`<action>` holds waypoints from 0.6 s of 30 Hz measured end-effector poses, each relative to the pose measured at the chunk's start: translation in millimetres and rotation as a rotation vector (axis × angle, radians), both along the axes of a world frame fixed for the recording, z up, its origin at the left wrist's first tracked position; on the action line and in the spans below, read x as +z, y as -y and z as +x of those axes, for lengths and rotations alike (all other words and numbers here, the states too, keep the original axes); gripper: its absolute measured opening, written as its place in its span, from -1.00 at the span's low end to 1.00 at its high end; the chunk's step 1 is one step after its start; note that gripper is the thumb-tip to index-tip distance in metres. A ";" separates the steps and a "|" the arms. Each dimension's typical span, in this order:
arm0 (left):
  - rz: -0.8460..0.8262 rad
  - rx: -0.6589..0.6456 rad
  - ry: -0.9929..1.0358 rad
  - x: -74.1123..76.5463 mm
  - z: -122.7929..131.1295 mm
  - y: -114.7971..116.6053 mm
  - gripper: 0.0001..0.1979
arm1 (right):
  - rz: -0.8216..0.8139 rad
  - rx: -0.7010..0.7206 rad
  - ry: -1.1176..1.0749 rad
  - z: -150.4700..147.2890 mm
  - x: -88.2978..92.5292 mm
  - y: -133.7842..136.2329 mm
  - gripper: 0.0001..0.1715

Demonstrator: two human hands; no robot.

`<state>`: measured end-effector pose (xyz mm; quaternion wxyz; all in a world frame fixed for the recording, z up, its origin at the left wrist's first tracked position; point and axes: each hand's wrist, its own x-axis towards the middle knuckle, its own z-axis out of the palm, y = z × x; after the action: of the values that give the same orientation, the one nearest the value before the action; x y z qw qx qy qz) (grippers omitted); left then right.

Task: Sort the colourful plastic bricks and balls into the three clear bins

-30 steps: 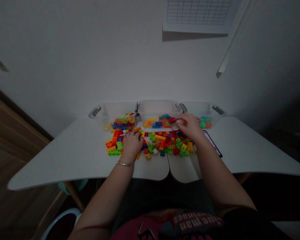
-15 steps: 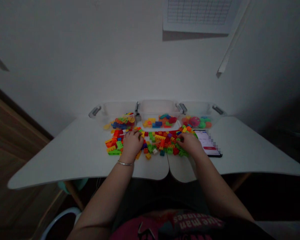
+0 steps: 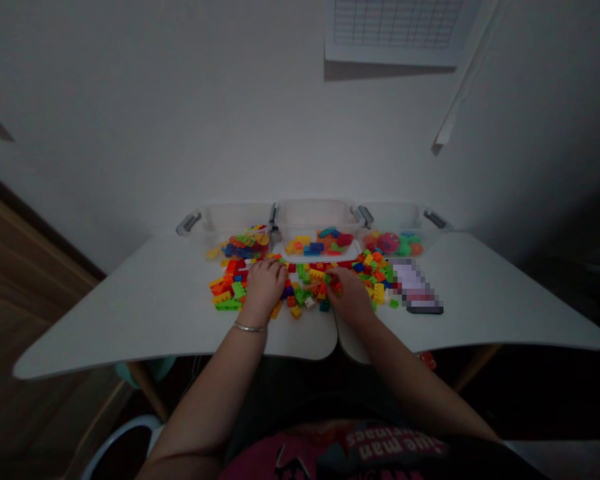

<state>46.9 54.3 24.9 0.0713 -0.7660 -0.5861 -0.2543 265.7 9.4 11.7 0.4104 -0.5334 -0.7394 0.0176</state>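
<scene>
A heap of small coloured building bricks (image 3: 310,283) lies on the white table (image 3: 155,313) in front of me. My left hand (image 3: 264,285) rests curled on the left part of the heap, fingers bent down among the bricks. My right hand (image 3: 347,293) sits on the middle of the heap with fingers pinched at a red brick (image 3: 336,285). Behind the heap stand three clear bins: the left bin (image 3: 220,223), the middle bin (image 3: 313,217) and the right bin (image 3: 405,220), each with some coloured pieces inside.
A phone (image 3: 414,288) lies flat on the table to the right of the bricks. The table is two rounded halves meeting at a notch (image 3: 336,347) in front of me. A white wall rises right behind the bins. A wooden panel (image 3: 25,280) stands at left.
My right hand came back from the middle bin and moved left across the heap to its middle. My left hand has stayed in place.
</scene>
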 end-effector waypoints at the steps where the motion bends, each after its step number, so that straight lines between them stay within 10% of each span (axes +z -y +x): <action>1: 0.003 -0.003 0.000 0.5 0.2 0.5 -0.58 | 0.005 0.017 0.023 -0.9 -2.0 0.7 -0.69; 18: 0.129 -0.205 0.009 23.2 13.0 12.2 -0.72 | -0.013 -0.005 0.104 3.1 -7.8 0.0 -0.89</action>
<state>59.8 42.1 48.1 0.0913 -0.8147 -0.4873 -0.3009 268.8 9.4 3.9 0.3678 -0.5381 -0.7583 -0.0063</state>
